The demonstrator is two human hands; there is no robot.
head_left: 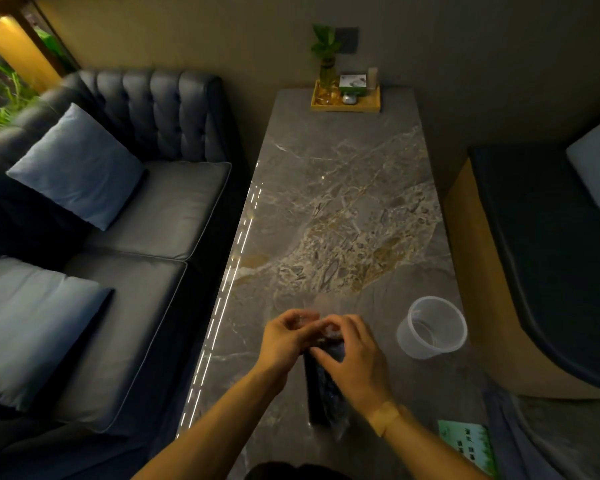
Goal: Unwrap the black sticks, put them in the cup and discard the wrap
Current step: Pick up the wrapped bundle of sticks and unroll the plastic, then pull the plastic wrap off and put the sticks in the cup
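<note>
A bundle of black sticks in clear plastic wrap lies lengthwise over the near end of the marble table. My left hand and my right hand both pinch the wrap at the bundle's far end, fingertips almost touching. My right palm covers part of the bundle. A clear plastic cup stands upright and empty to the right of my hands, about a hand's width away.
A wooden tray with a plant in a glass vase and small boxes sits at the table's far end. A green printed card lies at the near right corner. A dark sofa with blue cushions runs along the left.
</note>
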